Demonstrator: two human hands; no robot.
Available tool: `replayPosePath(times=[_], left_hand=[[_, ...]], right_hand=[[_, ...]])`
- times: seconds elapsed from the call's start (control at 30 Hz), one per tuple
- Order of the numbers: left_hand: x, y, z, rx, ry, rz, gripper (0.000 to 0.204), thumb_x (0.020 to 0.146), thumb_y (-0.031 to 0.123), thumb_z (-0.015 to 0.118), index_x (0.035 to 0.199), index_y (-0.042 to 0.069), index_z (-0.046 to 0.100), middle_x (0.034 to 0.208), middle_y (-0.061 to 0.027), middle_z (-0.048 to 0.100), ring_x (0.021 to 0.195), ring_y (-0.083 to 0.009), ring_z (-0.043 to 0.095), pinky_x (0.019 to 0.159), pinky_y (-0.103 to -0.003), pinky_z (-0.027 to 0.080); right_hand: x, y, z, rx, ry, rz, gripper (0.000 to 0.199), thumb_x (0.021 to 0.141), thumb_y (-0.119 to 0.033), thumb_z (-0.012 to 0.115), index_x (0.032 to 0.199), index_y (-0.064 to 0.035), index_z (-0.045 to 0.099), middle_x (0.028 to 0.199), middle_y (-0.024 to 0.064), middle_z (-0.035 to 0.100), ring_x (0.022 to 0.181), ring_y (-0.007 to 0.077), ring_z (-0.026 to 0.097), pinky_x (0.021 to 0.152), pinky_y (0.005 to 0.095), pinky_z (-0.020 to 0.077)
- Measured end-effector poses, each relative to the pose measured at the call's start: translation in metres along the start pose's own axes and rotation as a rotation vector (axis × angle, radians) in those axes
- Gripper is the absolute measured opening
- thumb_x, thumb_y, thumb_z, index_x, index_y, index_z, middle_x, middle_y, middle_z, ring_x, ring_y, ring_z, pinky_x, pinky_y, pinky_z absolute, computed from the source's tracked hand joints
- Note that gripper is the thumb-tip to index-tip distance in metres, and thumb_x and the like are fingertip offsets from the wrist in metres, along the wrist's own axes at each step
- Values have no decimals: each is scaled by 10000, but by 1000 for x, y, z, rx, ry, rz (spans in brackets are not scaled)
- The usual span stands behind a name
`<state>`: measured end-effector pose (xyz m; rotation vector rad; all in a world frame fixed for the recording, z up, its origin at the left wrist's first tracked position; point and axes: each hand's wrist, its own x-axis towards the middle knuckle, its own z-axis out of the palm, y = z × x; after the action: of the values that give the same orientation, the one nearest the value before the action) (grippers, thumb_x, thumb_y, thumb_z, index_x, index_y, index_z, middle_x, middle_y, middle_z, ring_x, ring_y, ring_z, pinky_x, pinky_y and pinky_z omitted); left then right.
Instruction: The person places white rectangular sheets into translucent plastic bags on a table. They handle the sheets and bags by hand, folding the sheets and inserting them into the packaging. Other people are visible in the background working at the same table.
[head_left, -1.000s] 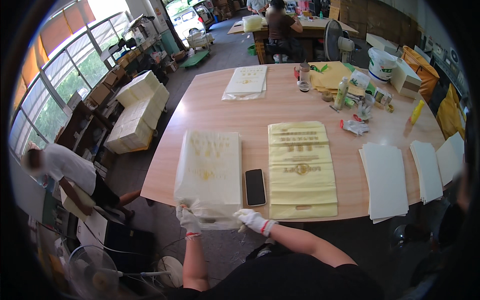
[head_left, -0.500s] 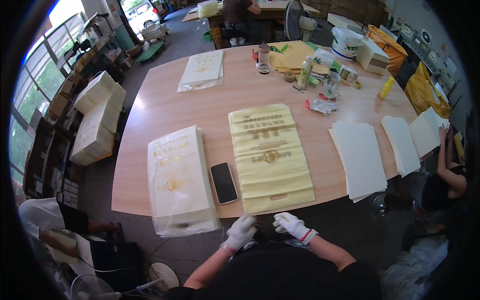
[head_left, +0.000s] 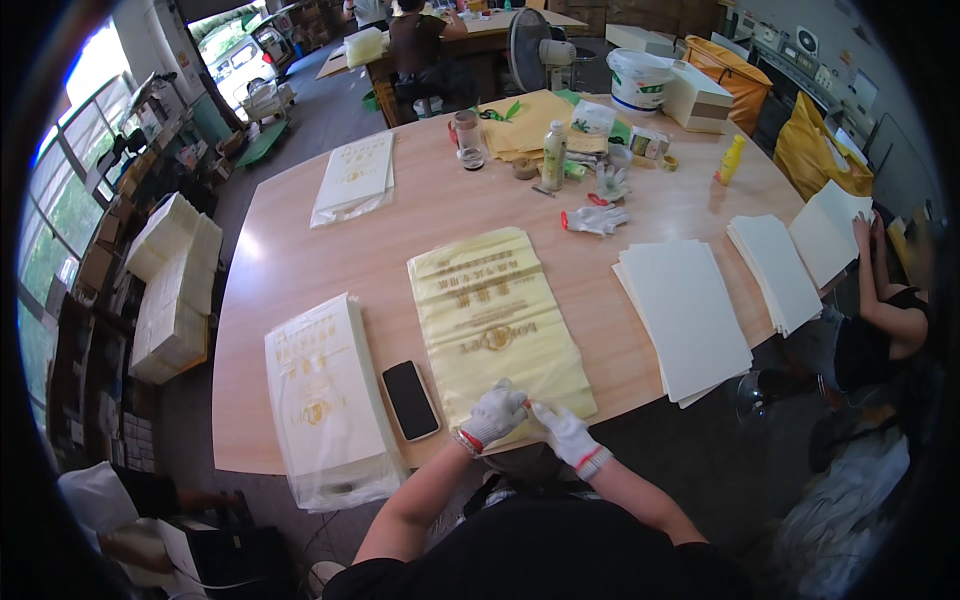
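At table's near edge, both gloved hands had shifted off the clear-wrapped bag stack (head_left: 325,405) and onto the yellow plastic bag stack (head_left: 497,325). Left hand (head_left: 492,415) and right hand (head_left: 558,430) met at its near edge, fingers curled and pinching the thin film; how many layers, can't tell. So work moved to the middle stack. Gloves: white knit, red cuffs. Black phone (head_left: 410,399) lay flat between the two stacks, glossy. Right of it, white sheet stacks (head_left: 685,315), matte, square-cut. Farther off: spare gloves (head_left: 597,219), green bottle (head_left: 553,157), white bucket (head_left: 640,80).

Sunlit windows (head_left: 60,200), grey floor (head_left: 290,150)
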<state>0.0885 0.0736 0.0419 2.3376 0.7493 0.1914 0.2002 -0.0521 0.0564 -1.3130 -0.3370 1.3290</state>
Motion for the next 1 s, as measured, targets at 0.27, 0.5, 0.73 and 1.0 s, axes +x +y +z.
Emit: replayPosePath(times=[0.27,0.5,0.73,1.0], left_hand=[[53,-30,-69,-1403,344,-265,85,860,69,458,925,54,511,714,-14,508,532,-67,403,500,-186,380],[63,80,-123,-830,164,-165,428,837,21,473,1255,3,381,893,-81,626,518,-39,375,457,-165,322],[44,82,-106,-130,325,62,551,747,96,653,1219,-22,395,951,-150,598,825,-252,560,743,-355,451],[-4,121,-97,70,658,306,474,656,-19,663,1099,22,499,988,-96,590,978,-306,560,881,-374,437]], right_hand=[[34,-8,-56,-1284,492,-801,372,651,-254,723,917,-36,580,1144,185,509,1065,379,464,880,449,395],[83,-29,25,-1184,133,-708,217,755,-135,588,956,-57,557,933,154,575,857,341,547,742,402,452],[29,-15,-78,-889,-137,-729,223,783,-143,558,991,-66,576,952,150,599,932,332,558,826,363,447],[-22,-75,-269,-1498,362,-454,871,689,-502,664,1342,-75,279,1207,187,481,1111,350,460,912,408,387]])
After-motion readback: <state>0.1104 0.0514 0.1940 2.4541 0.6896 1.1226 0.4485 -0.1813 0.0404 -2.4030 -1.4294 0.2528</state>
